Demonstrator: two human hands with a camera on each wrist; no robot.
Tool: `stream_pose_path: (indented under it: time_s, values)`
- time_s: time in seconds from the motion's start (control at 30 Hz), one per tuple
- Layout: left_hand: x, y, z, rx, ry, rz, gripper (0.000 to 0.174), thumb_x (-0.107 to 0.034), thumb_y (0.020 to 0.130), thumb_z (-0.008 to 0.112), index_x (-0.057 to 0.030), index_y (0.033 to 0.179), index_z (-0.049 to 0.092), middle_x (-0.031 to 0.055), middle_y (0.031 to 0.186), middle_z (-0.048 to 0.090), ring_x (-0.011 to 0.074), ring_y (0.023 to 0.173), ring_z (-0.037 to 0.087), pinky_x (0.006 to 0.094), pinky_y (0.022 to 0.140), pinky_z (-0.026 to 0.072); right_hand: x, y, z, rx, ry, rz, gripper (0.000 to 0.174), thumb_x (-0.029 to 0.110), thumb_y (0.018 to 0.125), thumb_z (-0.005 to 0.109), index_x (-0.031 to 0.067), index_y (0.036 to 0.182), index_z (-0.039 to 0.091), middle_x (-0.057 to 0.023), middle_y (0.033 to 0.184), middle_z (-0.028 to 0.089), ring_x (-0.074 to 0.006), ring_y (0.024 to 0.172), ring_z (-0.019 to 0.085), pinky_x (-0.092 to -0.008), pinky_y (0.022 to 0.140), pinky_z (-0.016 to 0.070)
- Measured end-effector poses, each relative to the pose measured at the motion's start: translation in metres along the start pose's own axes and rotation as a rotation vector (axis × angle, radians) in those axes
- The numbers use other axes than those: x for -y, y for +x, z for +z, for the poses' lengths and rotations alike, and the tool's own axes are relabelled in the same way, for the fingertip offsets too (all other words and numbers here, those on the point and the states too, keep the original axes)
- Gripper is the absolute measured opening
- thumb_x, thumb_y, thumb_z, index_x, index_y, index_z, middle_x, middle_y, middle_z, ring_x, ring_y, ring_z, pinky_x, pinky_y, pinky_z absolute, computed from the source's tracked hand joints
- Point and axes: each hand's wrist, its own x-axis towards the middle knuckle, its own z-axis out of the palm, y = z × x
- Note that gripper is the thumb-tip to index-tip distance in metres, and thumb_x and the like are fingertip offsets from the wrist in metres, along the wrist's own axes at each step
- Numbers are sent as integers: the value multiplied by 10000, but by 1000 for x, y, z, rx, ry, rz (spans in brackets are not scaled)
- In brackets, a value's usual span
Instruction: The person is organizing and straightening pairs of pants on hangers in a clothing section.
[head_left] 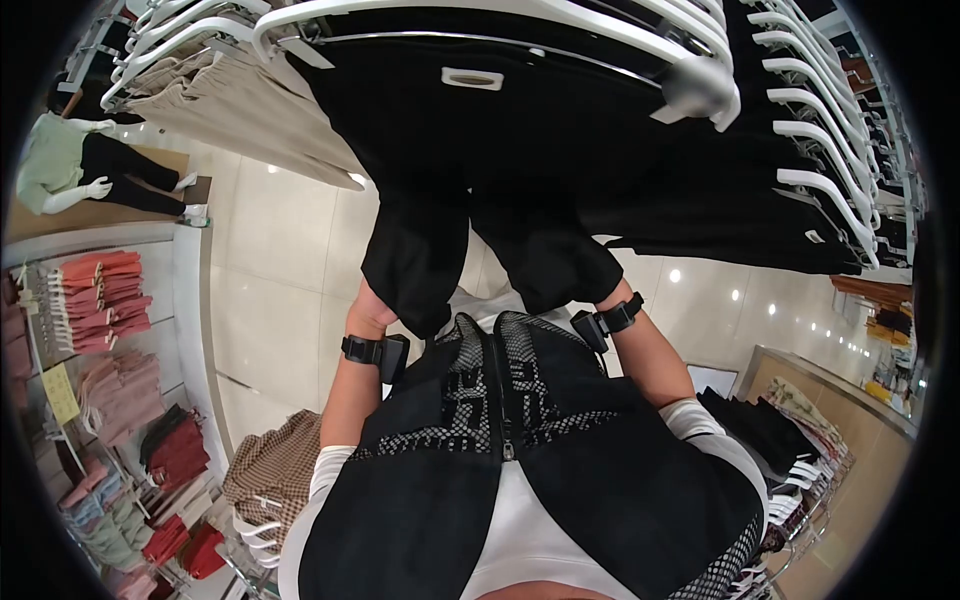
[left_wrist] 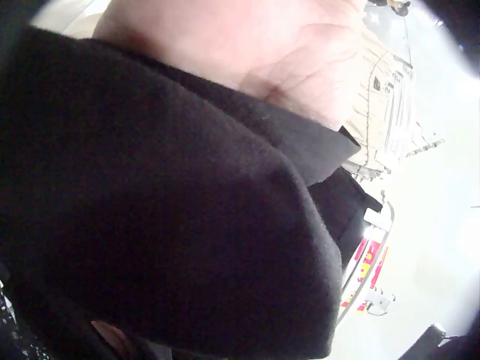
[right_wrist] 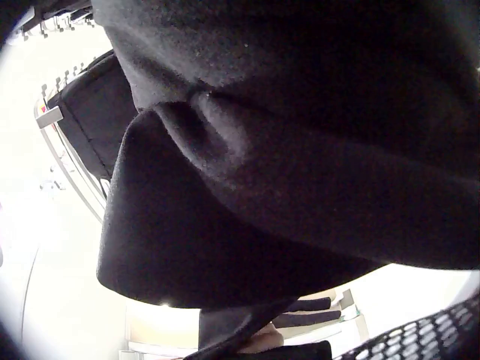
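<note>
Black trousers (head_left: 480, 130) hang from a white hanger (head_left: 640, 20) in front of me, and both legs come toward my body. My left hand (head_left: 373, 308) is at the hem of the left-side leg (head_left: 415, 255). In the left wrist view its palm (left_wrist: 247, 45) shows along the fabric edge, while the black cloth (left_wrist: 165, 202) hides the fingers. My right hand (head_left: 612, 296) is at the end of the other leg (head_left: 550, 255), covered by cloth beyond the wrist. The right wrist view shows creased black fabric (right_wrist: 217, 127) over it. I cannot tell how the fingers lie.
Beige trousers (head_left: 240, 100) hang at the left of the rack, with more black garments (head_left: 700, 205) on its right. A dressed mannequin (head_left: 80, 165) and pink clothes (head_left: 120, 395) stand at left. A checked garment (head_left: 275, 465) hangs near my left elbow, and black clothes (head_left: 755, 430) near my right.
</note>
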Motion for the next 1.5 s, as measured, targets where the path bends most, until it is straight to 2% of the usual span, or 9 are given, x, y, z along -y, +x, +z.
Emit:
stream_pose_path:
  time_s: [0.07,0.23,0.33,0.37,0.47,0.6,0.97,1.4,1.5]
  values:
    - [-14,6,-6,-21,7,-31,570,-385,1107,432,-9,1535,434,168,1528,527,312,1358,563,440,1155,476,8,11,16,-58,-84,0,476,159,1030,593,25,1476,499,-73,1441,602,-179,1274,597,-332,1113,470]
    - [-57,23,-34,114,-41,-151,565,-376,1109,426,-6,1536,434,168,1529,526,304,1355,567,434,1151,475,41,48,71,-153,-837,-145,527,142,962,693,53,1460,544,-109,1430,616,-228,1296,593,-337,1144,432]
    - [-90,35,-42,142,-3,-246,575,-393,1110,417,-7,1536,436,164,1524,531,301,1355,567,433,1150,473,50,68,104,-261,-1018,-196,511,120,926,726,66,1414,585,-99,1352,640,-225,1213,607,-331,1060,450]
    - [-101,40,-43,146,23,-276,580,-400,1110,414,-7,1536,438,162,1523,533,300,1356,567,434,1150,473,55,75,114,-297,-956,-183,465,121,934,724,58,1379,605,-91,1290,651,-208,1143,611,-317,994,453]
    - [-126,56,-51,164,27,-380,590,-418,1109,408,-9,1533,446,155,1529,531,297,1363,563,439,1157,465,83,92,155,-423,14,-32,332,124,959,718,34,1274,663,-66,1104,682,-158,935,624,-275,795,463]
    - [-146,81,-74,244,117,-489,586,-419,1108,407,-11,1524,461,152,1531,533,295,1369,561,437,1171,451,200,113,228,-533,684,12,191,128,993,710,2,1133,742,-34,856,723,-90,656,642,-220,531,475]
    - [-142,108,-52,301,120,-613,575,-415,1109,403,5,1489,497,152,1511,555,287,1361,569,429,1166,455,66,79,182,-668,10,-65,326,109,945,721,37,1260,676,-62,1076,691,-160,900,632,-272,760,475]
    - [-72,80,-5,235,-29,-371,604,-439,1110,376,19,1487,490,171,1522,538,323,1371,553,452,1168,449,72,34,93,-322,-1028,-389,537,87,890,733,78,1409,598,-96,1335,652,-242,1188,619,-335,1030,474]
    - [-37,67,35,244,-97,-270,625,-454,1108,367,20,1500,474,187,1536,519,347,1391,533,473,1179,434,86,16,62,-191,-1027,-417,588,82,877,736,87,1443,580,-103,1395,643,-261,1254,617,-349,1093,474]
